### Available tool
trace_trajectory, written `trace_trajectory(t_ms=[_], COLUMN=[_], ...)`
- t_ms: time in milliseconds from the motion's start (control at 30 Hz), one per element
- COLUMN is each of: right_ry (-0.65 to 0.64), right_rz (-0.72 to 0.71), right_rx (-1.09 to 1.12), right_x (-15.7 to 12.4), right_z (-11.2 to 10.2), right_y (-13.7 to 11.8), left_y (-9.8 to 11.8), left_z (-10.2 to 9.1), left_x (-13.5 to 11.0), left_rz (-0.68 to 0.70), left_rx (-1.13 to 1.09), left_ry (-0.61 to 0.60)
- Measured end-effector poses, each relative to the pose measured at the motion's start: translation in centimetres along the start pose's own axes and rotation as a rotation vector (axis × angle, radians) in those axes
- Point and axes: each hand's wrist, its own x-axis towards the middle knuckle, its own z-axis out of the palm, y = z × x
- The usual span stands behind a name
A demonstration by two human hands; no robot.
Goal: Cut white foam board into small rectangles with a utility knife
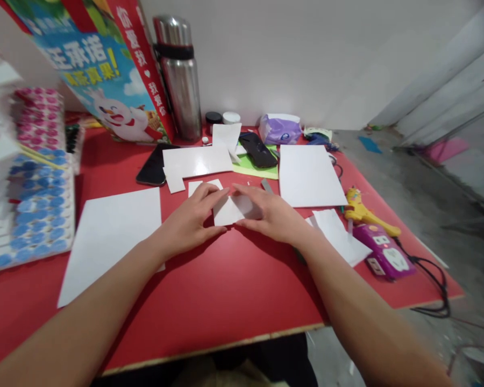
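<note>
A small white piece of card (227,211) sits between my two hands just above or on the red table; I cannot tell whether it touches the surface. My left hand (193,220) grips its left side, thumb at the near edge and fingers at the far edge. On the other side my right hand (272,214) grips it the same way, covering part of it. Behind my left fingers lies another white scrap (196,187). Close beyond my right fingers is a grey strip-like thing (267,186), partly hidden.
White sheets (116,231) (312,174) flank my hands. Rightward are a yellow glue gun (365,212) and a purple power strip (385,252) with a cable. A steel thermos (181,86), phone (155,165) and tissue pack (280,130) stand behind. The table's front edge (226,352) is near me.
</note>
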Motion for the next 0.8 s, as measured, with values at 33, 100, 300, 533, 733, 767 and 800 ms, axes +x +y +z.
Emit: trace_trajectory(t_ms=[33, 100, 300, 533, 733, 767, 800], right_ry=[0.022, 0.128, 0.482, 0.179, 0.245, 0.259, 0.271], right_rz=[-0.012, -0.006, 0.355, 0.523, 0.524, 0.52, 0.517], right_rx=[0.018, 0.076, 0.837, 1.42, 1.47, 1.474, 1.476], right_x=[0.0, 0.0, 0.4, 0.9, 1.2, 1.3, 1.3], right_z=[-0.2, -0.6, -0.9, 1.3, 2.2, 2.3, 2.4], right_y=[0.0, 0.0, 0.0, -2.3, -3.3, -3.4, -3.4], left_y=[0.0, -0.1, -0.4, 0.9, 1.6, 1.7, 1.8], left_z=[-0.1, -0.3, -0.3, 0.8, 1.0, 1.1, 1.2], left_x=[0.0, 0.1, 0.3, 0.2, 0.2, 0.3, 0.3], left_rz=[0.009, 0.016, 0.018, 0.016, 0.017, 0.034, 0.048], left_rx=[0.012, 0.04, 0.04, -0.009, 0.067, 0.079, 0.086], left_ry=[0.03, 0.122, 0.411, 0.366, 0.369, 0.383, 0.397])
